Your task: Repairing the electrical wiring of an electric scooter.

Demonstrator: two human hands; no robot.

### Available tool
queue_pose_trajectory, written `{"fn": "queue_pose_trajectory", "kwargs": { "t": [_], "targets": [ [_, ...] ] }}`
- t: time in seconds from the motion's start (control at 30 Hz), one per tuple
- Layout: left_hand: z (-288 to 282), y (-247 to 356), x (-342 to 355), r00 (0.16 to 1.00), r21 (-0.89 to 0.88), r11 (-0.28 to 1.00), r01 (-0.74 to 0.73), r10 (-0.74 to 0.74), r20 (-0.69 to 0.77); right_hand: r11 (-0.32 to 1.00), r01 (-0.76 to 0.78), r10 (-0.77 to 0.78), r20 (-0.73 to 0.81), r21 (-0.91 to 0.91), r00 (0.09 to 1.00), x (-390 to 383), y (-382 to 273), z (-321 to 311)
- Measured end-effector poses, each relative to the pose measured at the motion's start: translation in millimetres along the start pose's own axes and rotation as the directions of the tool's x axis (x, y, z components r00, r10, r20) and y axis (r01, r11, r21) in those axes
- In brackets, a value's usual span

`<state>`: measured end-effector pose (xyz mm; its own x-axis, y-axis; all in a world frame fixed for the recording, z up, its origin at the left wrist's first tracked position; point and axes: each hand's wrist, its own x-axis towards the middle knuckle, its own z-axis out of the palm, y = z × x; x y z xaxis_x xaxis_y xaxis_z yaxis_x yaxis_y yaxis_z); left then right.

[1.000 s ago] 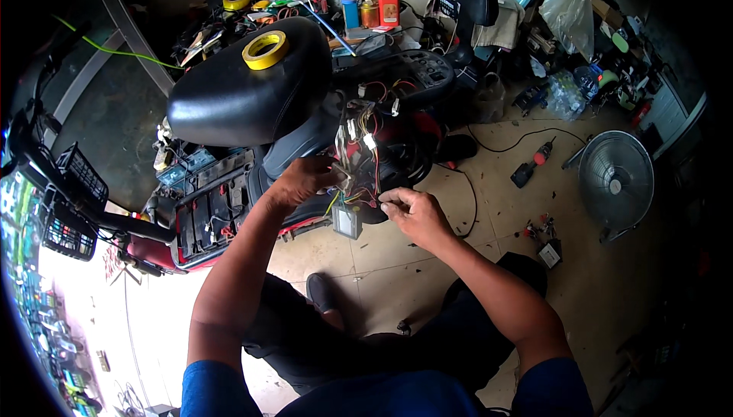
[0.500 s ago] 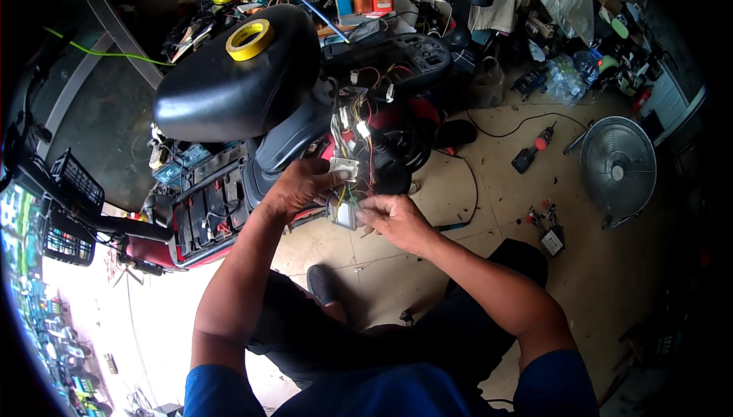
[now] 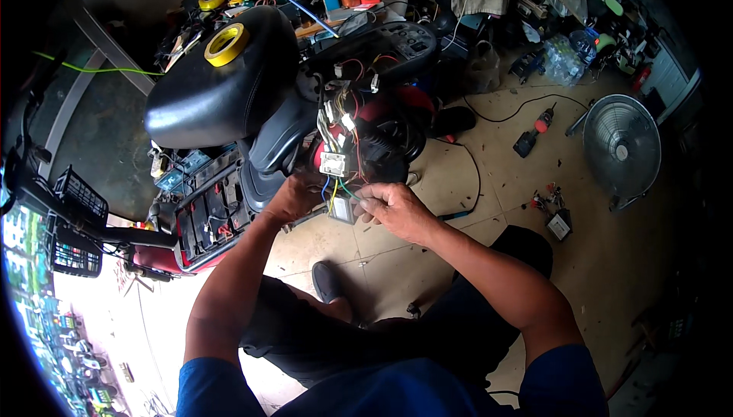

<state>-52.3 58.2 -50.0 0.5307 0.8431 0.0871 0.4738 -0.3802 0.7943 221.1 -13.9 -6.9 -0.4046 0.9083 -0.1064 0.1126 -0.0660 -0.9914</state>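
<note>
In the head view, both hands meet in front of the stripped rear of a scooter, around a white connector block (image 3: pixel 333 164) with coloured wires running below it. The left hand (image 3: pixel 292 199) is at the block's lower left, its fingertips dark and partly hidden beside the blue wire (image 3: pixel 325 186); I cannot tell whether that grip is closed on anything. The right hand (image 3: pixel 397 211) is lower and to the right of the block, thumb and forefinger pinching the green wire (image 3: pixel 347 189), which curves down from the block into its grip. A yellow wire (image 3: pixel 334 194) drops between the two hands, and a silver-grey box (image 3: pixel 340 209) sits just below the block, near the right fingertips. Above the block, a bundle of wires with white plugs (image 3: pixel 348 122) rises toward the scooter's rear.

To the left, a roll of yellow tape (image 3: pixel 227 44) rests on the black seat (image 3: pixel 217 96). On the floor to the right lie a red and black drill (image 3: pixel 534 135) and a small box (image 3: pixel 560 225) with wires, with a round metal fan (image 3: pixel 621 146) beyond them
</note>
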Motion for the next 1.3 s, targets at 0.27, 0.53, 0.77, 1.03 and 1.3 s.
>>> {"fn": "queue_pose_trajectory", "kwargs": {
  "t": [0.27,0.53,0.77,1.03,1.3],
  "targets": [
    [20,11,1,0.993,0.24,0.97,0.045,-0.016,-0.12,0.994,0.014,-0.016,-0.016,-0.108,1.0,-5,-3,-10],
    [79,38,-24,0.963,0.027,0.999,-0.031,0.037,-0.267,0.998,0.023,-0.028,-0.1,-0.052,0.995,-8,-9,-27],
    [108,51,-52,0.913,0.038,0.997,0.07,-0.048,-0.406,0.998,0.039,-0.045,-0.143,-0.046,0.989,-13,-19,-39],
    [114,104,-54,0.875,0.579,0.788,-0.211,0.416,-0.248,0.999,0.049,-0.05,-0.141,-0.006,0.989,-22,-25,-43],
    [107,117,-36,0.818,0.513,0.763,-0.392,0.544,-0.184,0.996,-0.033,0.036,-0.033,0.085,0.999,-22,-18,-55]
  ]
}}
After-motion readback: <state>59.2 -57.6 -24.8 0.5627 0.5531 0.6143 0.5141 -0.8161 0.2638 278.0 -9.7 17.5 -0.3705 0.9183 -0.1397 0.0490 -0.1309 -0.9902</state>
